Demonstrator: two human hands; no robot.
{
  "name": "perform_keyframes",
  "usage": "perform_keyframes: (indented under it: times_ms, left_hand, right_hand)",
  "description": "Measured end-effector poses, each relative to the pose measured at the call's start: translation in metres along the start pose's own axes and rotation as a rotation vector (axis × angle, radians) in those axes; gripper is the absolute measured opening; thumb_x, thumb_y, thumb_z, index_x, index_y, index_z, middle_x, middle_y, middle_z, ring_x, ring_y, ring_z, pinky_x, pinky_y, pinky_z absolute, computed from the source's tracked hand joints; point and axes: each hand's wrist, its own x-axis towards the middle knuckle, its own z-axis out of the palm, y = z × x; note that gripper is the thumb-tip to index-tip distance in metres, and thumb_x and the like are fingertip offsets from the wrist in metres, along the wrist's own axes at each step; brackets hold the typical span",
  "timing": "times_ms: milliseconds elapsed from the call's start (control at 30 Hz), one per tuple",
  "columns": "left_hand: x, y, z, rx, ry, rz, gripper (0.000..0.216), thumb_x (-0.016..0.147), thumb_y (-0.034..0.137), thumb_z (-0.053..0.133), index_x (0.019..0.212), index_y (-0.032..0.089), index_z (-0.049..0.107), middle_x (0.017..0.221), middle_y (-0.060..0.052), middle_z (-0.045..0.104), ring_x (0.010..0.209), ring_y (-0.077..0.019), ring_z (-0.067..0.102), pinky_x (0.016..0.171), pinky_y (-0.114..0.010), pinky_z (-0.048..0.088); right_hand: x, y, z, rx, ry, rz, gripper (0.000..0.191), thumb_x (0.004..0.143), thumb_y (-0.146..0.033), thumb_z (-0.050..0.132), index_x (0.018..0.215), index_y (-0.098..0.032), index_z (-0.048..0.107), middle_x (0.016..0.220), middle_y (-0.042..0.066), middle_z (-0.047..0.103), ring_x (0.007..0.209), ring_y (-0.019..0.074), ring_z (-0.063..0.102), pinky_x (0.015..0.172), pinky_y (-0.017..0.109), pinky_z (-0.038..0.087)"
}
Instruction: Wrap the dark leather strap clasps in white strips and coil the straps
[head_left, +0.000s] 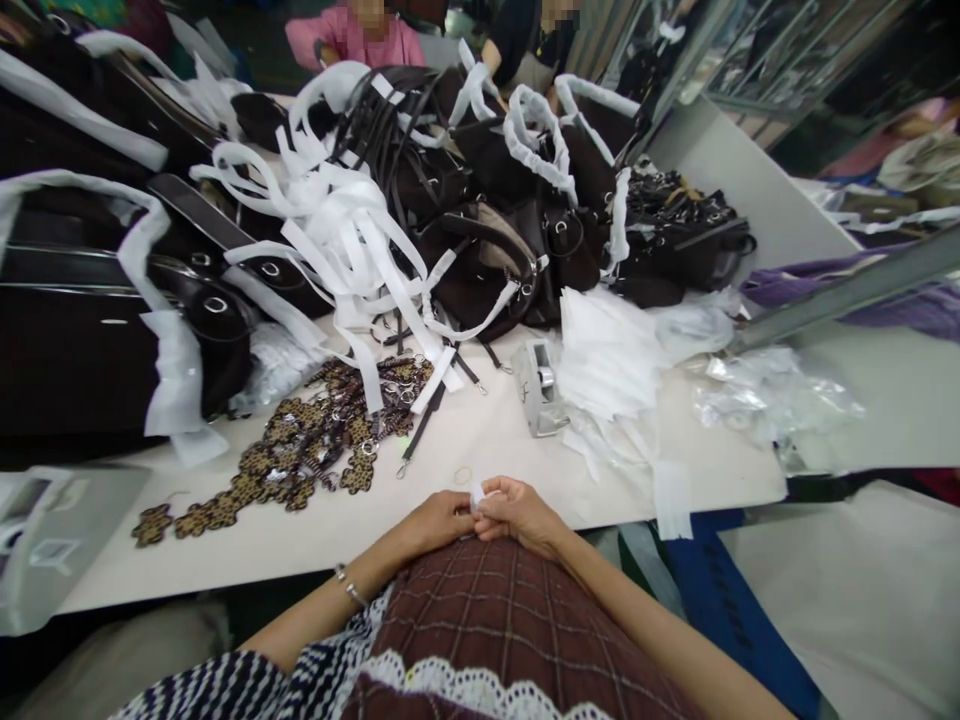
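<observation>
Close in front of the brown checked apron (517, 610), my left hand (441, 522) and my right hand (519, 514) meet at the table's front edge. A small white piece (477, 493) stands out between their fingertips, both hands pinching it. Whether it is paper, foam or plastic, I cannot tell. A thin rubber band or loop (463, 474) lies on the table just beyond the fingers. Leopard-print bear-shaped charms (285, 445) with metal rings form a pile to the left. Beside them lies a short dark strap (424, 425) with a metal clip.
Dark handbags (82, 350) with white-wrapped handles crowd the left and back. White foam strips (352, 230) lie heaped over them. A tape dispenser (536, 390) and white sheets (607, 350) stand right of centre, near clear plastic bags (772, 395). Two people (375, 35) sit across the table.
</observation>
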Motion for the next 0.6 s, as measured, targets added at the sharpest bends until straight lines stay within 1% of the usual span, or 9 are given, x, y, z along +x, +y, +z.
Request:
perform_keyframes:
  times_ms: [67, 133, 233, 300, 367, 433, 533, 600]
  left_hand:
    - [-0.0045, -0.0013, 0.0072, -0.003, 0.048, 0.030, 0.031, 0.083, 0.044, 0.056, 0.089, 0.016, 0.069, 0.087, -0.002, 0.068, 0.081, -0.0188, 0.057, 0.072, -0.026, 0.042]
    - [-0.0045, -0.0031, 0.0118, -0.067, 0.086, 0.053, 0.029, 0.082, 0.041, 0.059, 0.093, 0.015, 0.068, 0.090, -0.003, 0.067, 0.083, -0.0188, 0.057, 0.073, -0.026, 0.043]
    - [-0.0010, -0.0057, 0.0132, -0.247, 0.076, 0.044, 0.035, 0.079, 0.040, 0.064, 0.104, 0.015, 0.060, 0.085, -0.001, 0.066, 0.077, -0.0166, 0.057, 0.068, -0.024, 0.043]
    - [0.0001, -0.0052, 0.0112, -0.303, 0.076, 0.040, 0.038, 0.081, 0.042, 0.063, 0.107, 0.016, 0.055, 0.077, 0.002, 0.062, 0.069, -0.0141, 0.054, 0.062, -0.023, 0.040]
    - [-0.0005, -0.0023, 0.0087, -0.271, 0.098, 0.036, 0.031, 0.086, 0.041, 0.055, 0.106, 0.017, 0.054, 0.068, 0.005, 0.057, 0.061, -0.0126, 0.048, 0.057, -0.022, 0.035]
    - [-0.0015, 0.0015, 0.0078, -0.169, 0.152, 0.030, 0.021, 0.090, 0.035, 0.047, 0.102, 0.019, 0.053, 0.063, 0.006, 0.054, 0.057, -0.0128, 0.046, 0.056, -0.023, 0.031]
    - [-0.0012, 0.0040, 0.0106, -0.017, 0.258, -0.015, 0.013, 0.091, 0.026, 0.041, 0.097, 0.021, 0.051, 0.061, 0.006, 0.054, 0.056, -0.0137, 0.048, 0.057, -0.025, 0.030]
    - [-0.0001, 0.0027, 0.0136, -0.004, 0.299, -0.052, 0.010, 0.091, 0.025, 0.040, 0.095, 0.021, 0.048, 0.061, 0.006, 0.055, 0.056, -0.0140, 0.048, 0.057, -0.025, 0.029]
  right_hand:
    - [0.0008, 0.0034, -0.0007, 0.005, 0.003, 0.052, 0.050, 0.055, -0.039, 0.092, 0.084, -0.014, 0.059, 0.069, 0.003, 0.072, 0.058, 0.0135, 0.069, 0.058, 0.025, 0.058]
    - [0.0039, 0.0046, -0.0014, 0.014, 0.016, 0.084, 0.043, 0.061, -0.039, 0.089, 0.080, -0.014, 0.059, 0.068, 0.003, 0.071, 0.056, 0.0112, 0.067, 0.058, 0.022, 0.057]
    - [0.0073, 0.0033, -0.0013, 0.025, 0.041, 0.111, 0.035, 0.069, -0.036, 0.084, 0.080, -0.014, 0.059, 0.065, 0.001, 0.070, 0.052, 0.0099, 0.065, 0.055, 0.021, 0.056]
    - [0.0069, 0.0011, 0.0000, 0.032, 0.049, 0.119, 0.030, 0.072, -0.033, 0.081, 0.081, -0.014, 0.059, 0.065, 0.001, 0.070, 0.051, 0.0097, 0.064, 0.054, 0.021, 0.055]
    - [0.0051, -0.0015, 0.0021, 0.032, 0.047, 0.128, 0.024, 0.074, -0.030, 0.077, 0.081, -0.014, 0.060, 0.066, 0.001, 0.070, 0.051, 0.0092, 0.064, 0.053, 0.021, 0.054]
    - [0.0034, -0.0037, 0.0043, 0.024, 0.048, 0.140, 0.018, 0.076, -0.028, 0.073, 0.079, -0.014, 0.061, 0.065, 0.000, 0.069, 0.049, 0.0083, 0.062, 0.051, 0.020, 0.053]
    - [0.0032, -0.0052, 0.0061, 0.000, 0.075, 0.162, 0.012, 0.076, -0.023, 0.067, 0.076, -0.013, 0.061, 0.061, -0.001, 0.066, 0.044, 0.0074, 0.058, 0.045, 0.018, 0.048]
    - [0.0046, -0.0052, 0.0064, -0.021, 0.099, 0.186, 0.009, 0.076, -0.021, 0.065, 0.075, -0.013, 0.061, 0.058, 0.000, 0.065, 0.041, 0.0077, 0.055, 0.042, 0.018, 0.046]
